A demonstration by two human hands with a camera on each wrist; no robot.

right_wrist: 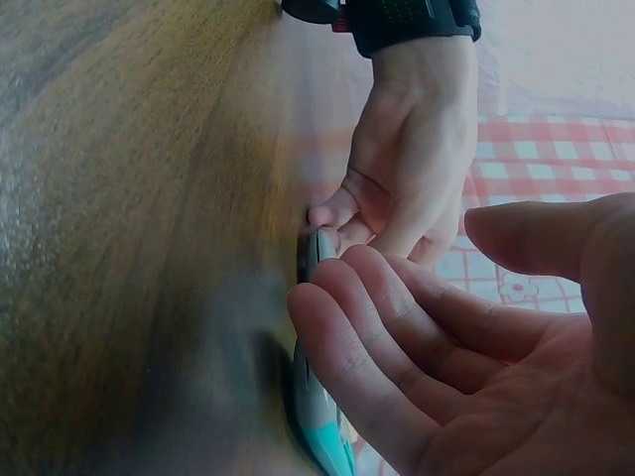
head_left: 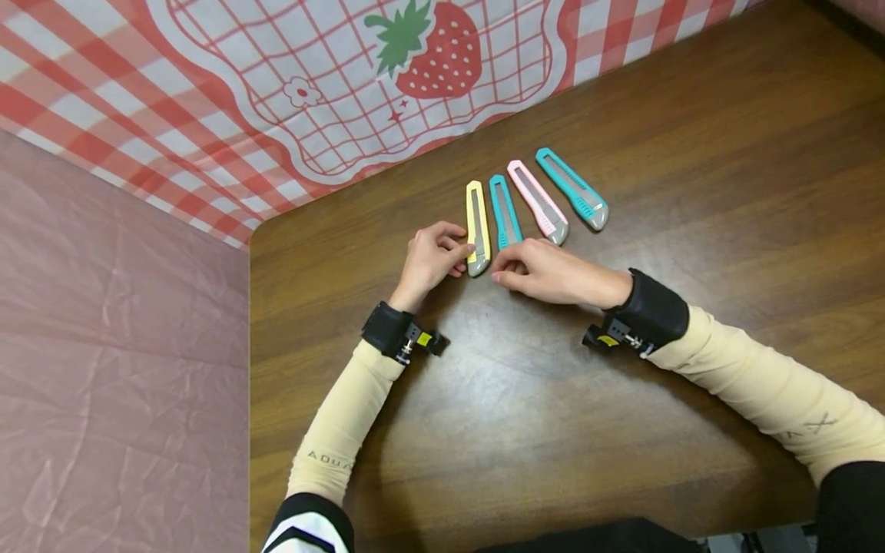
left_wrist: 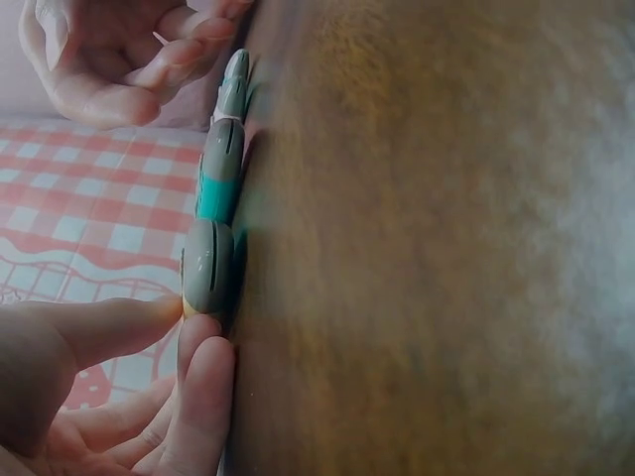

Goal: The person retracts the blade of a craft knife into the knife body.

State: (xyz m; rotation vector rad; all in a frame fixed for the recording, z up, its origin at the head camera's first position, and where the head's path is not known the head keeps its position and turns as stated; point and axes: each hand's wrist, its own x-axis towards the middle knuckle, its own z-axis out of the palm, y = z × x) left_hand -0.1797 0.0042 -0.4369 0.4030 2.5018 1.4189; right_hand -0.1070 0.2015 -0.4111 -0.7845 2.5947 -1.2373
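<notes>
Four-sided view aside, several box cutters lie on the wooden table. My left hand (head_left: pixel 434 257) pinches the yellow box cutter (head_left: pixel 477 219) near its grey end, thumb on top and fingers at its side. Just right of it lies a teal box cutter (head_left: pixel 506 207), its lower end hidden behind my right hand (head_left: pixel 553 270). That hand hovers by it with loosely bent fingers and a gap below the thumb in the right wrist view, holding nothing. Farther right are a pink box cutter (head_left: pixel 535 200) and a second teal box cutter (head_left: pixel 572 188). No blades show extended.
Behind the cutters hangs a red-and-white checked cloth (head_left: pixel 332 100) with a strawberry print. Pinkish fabric (head_left: pixel 124 346) drops past the table's left edge. The brown wooden table (head_left: pixel 498 430) extends in front of the hands and to the right.
</notes>
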